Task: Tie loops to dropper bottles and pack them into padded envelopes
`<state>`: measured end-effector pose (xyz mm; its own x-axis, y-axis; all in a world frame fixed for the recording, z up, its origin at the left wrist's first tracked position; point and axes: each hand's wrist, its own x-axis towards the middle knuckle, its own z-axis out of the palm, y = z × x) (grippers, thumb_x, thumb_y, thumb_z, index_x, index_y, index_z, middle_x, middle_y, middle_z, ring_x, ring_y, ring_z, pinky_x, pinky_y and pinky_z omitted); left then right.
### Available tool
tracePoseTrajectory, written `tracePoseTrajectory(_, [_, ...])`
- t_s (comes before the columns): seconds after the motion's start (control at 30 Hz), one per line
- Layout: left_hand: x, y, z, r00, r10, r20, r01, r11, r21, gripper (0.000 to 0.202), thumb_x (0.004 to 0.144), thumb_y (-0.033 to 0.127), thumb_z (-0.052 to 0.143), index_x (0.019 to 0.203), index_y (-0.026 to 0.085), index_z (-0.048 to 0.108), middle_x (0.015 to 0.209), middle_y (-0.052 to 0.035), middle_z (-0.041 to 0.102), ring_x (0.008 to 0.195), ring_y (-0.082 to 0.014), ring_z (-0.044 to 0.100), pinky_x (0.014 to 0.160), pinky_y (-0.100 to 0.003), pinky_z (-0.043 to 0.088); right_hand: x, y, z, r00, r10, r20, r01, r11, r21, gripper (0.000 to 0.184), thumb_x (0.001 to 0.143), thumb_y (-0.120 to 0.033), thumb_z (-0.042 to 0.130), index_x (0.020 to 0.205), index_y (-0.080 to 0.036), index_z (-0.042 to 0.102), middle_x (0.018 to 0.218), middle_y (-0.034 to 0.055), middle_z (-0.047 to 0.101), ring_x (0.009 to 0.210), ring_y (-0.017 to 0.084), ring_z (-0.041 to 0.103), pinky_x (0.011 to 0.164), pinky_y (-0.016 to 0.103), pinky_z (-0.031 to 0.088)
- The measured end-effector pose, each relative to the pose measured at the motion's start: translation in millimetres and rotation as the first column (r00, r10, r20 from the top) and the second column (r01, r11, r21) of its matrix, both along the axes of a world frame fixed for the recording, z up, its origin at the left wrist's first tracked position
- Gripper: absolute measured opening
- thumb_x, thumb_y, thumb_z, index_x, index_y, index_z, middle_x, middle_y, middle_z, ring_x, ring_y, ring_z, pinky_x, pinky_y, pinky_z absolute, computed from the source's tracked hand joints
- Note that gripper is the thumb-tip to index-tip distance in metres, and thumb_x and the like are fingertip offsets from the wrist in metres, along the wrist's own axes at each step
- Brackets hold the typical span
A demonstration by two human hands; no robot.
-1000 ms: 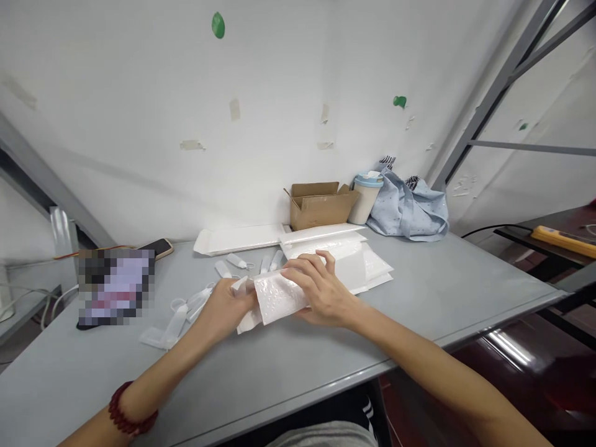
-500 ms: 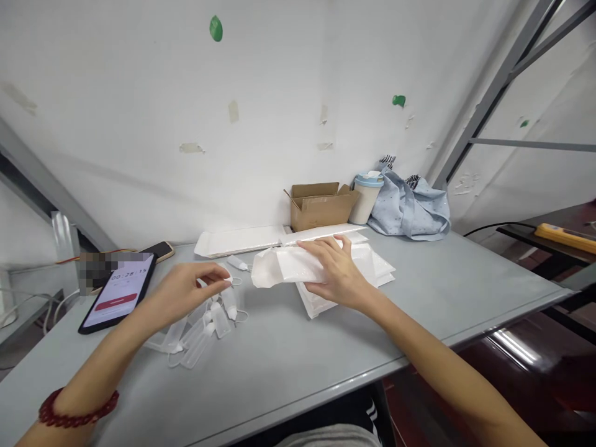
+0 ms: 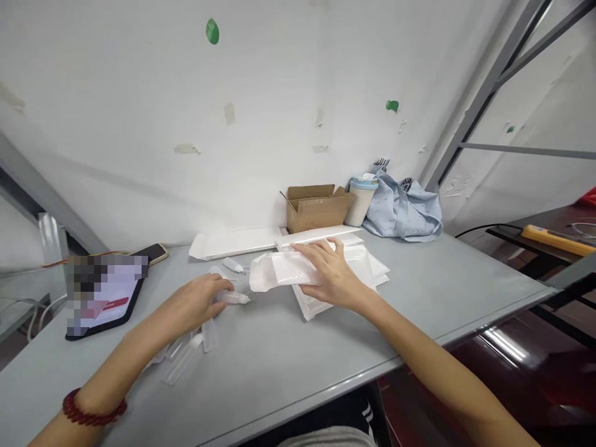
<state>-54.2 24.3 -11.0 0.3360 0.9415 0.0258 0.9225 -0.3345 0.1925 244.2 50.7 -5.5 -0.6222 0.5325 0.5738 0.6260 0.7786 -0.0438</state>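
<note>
My left hand (image 3: 198, 301) is closed on a small translucent squeeze bottle (image 3: 233, 298), whose white cap points right. Under and beside that hand lie several more bottles (image 3: 183, 360) in a loose pile, partly hidden by it. One separate bottle (image 3: 233, 266) rests a little farther back. With my right hand (image 3: 335, 273) I grip a white padded mailer (image 3: 291, 270) from above, thumb on the near side. Its open end gapes to the left, close to the held bottle's tip but apart from it. More white mailers (image 3: 311, 307) lie under it.
At the back stand an open cardboard box (image 3: 316, 214), a lidded cup (image 3: 361, 202) and a light blue cloth bag (image 3: 403, 208). Further white mailers (image 3: 242, 242) lie along the wall. A phone (image 3: 114, 298) leans at the left, another phone (image 3: 156, 253) behind it.
My left hand has moved slightly right and lower, and a bottle now lies in its fingers, turned toward the mailer. The right hand keeps its grip; the view has shifted slightly.
</note>
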Motion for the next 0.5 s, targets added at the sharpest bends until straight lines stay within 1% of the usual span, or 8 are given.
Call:
tracePoseTrajectory(0.07, [-6.0, -1.2, 11.5, 0.991, 0.022, 0.134, -0.019, 0.999, -0.026, 0.027, 0.077, 0.038, 0.055, 0.097, 0.025, 0.069, 0.098, -0.0040, 0.071, 0.087, -0.0246, 0.065, 0.074, -0.032, 0.051, 0.1, 0.1, 0.4, 1.000, -0.019, 0.007, 0.019, 1.000, 0.013, 0.064, 0.076, -0.023, 0.059, 0.134, -0.018, 0.033, 0.122, 0.0113, 0.057, 0.106, 0.026, 0.048, 0.100, 0.049, 0.018])
tracePoseTrajectory(0.13, [-13.2, -4.3, 24.6, 0.961, 0.048, 0.273, -0.031, 0.997, -0.066, 0.028, 0.074, 0.046, 0.061, 0.093, 0.029, 0.071, 0.097, -0.0016, 0.072, 0.080, -0.0230, 0.067, 0.071, -0.030, 0.053, 0.3, -0.1, 1.3, 0.999, -0.037, 0.011, 0.037, 0.999, 0.024, 0.065, 0.077, -0.022, 0.059, 0.136, -0.017, 0.031, 0.120, 0.0120, 0.058, 0.106, 0.026, 0.049, 0.100, 0.049, 0.018])
tracePoseTrajectory(0.2, [-19.2, -8.8, 35.8, 0.922, 0.069, 0.381, -0.052, 0.997, -0.054, 0.028, 0.071, 0.049, 0.065, 0.090, 0.031, 0.073, 0.090, -0.0004, 0.073, 0.073, -0.0216, 0.067, 0.065, -0.029, 0.054, 0.5, -0.2, 2.5, 0.999, -0.050, 0.010, 0.049, 0.998, 0.027, 0.068, 0.077, -0.023, 0.058, 0.138, -0.015, 0.028, 0.119, 0.0130, 0.058, 0.105, 0.027, 0.049, 0.100, 0.050, 0.018])
tracePoseTrajectory(0.27, [-21.5, -13.5, 42.7, 0.875, 0.074, 0.479, -0.085, 0.996, 0.000, 0.027, 0.070, 0.048, 0.068, 0.089, 0.030, 0.074, 0.082, -0.0007, 0.073, 0.067, -0.0210, 0.066, 0.057, -0.029, 0.053, 0.9, 0.0, 3.5, 0.998, -0.059, 0.006, 0.059, 0.998, 0.025, 0.070, 0.077, -0.023, 0.058, 0.139, -0.015, 0.027, 0.117, 0.0131, 0.058, 0.104, 0.027, 0.050, 0.099, 0.050, 0.019])
tracePoseTrajectory(0.37, [-16.2, -18.7, 45.6, 0.804, 0.048, 0.592, -0.116, 0.990, 0.077, 0.028, 0.068, 0.046, 0.071, 0.088, 0.027, 0.074, 0.079, -0.0016, 0.073, 0.064, -0.0206, 0.065, 0.051, -0.028, 0.052, 1.5, 0.7, 3.9, 0.998, -0.059, -0.007, 0.059, 0.998, 0.022, 0.070, 0.077, -0.024, 0.058, 0.139, -0.017, 0.027, 0.114, 0.0121, 0.059, 0.103, 0.027, 0.050, 0.099, 0.050, 0.020])
tracePoseTrajectory(0.43, [-7.5, -20.2, 43.9, 0.802, 0.019, 0.598, -0.138, 0.978, 0.154, 0.024, 0.068, 0.046, 0.072, 0.084, 0.028, 0.075, 0.078, -0.0013, 0.073, 0.064, -0.0197, 0.064, 0.050, -0.028, 0.052, 1.6, 0.9, 3.2, 0.999, -0.049, -0.016, 0.049, 0.999, 0.020, 0.071, 0.076, -0.024, 0.058, 0.139, -0.017, 0.027, 0.113, 0.0118, 0.059, 0.103, 0.027, 0.050, 0.099, 0.049, 0.020])
tracePoseTrajectory(0.5, [4.0, -20.5, 39.7, 0.823, -0.018, 0.568, -0.141, 0.962, 0.235, 0.021, 0.068, 0.045, 0.072, 0.081, 0.029, 0.075, 0.079, -0.0007, 0.073, 0.065, -0.0186, 0.064, 0.051, -0.026, 0.051, 1.1, 0.5, 2.3, 0.999, -0.037, -0.018, 0.038, 0.999, 0.022, 0.071, 0.075, -0.025, 0.059, 0.139, -0.017, 0.027, 0.114, 0.0121, 0.059, 0.104, 0.027, 0.050, 0.099, 0.049, 0.020])
